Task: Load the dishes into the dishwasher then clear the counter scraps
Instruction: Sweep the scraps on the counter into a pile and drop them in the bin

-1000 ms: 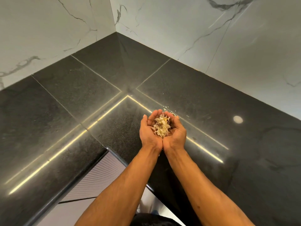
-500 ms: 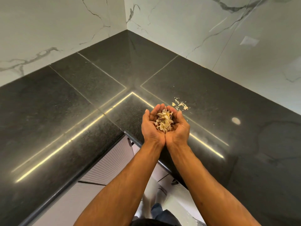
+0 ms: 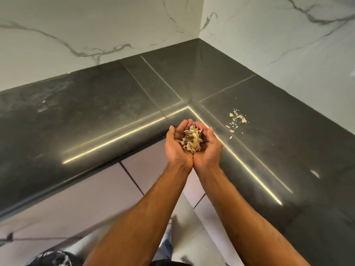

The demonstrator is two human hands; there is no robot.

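Note:
My left hand (image 3: 175, 148) and my right hand (image 3: 208, 150) are pressed side by side, palms up, cupped round a pile of pale dry scraps (image 3: 191, 141). The cupped hands hover over the inner corner edge of the black stone counter (image 3: 96, 116), partly past its edge. A small scatter of leftover scraps (image 3: 237, 119) lies on the counter to the right of my hands, with a few crumbs trailing toward the edge. No dishes or dishwasher are in view.
White marble walls (image 3: 96, 25) meet at the back corner behind the L-shaped counter. Pale ribbed cabinet fronts (image 3: 96, 191) stand below the counter edge. A light strip reflects off the stone. The floor shows at the bottom between my forearms.
My cupped hands have drawn back from over the counter to its front edge with the scraps in them. The leftover scraps on the counter have come into view to their right.

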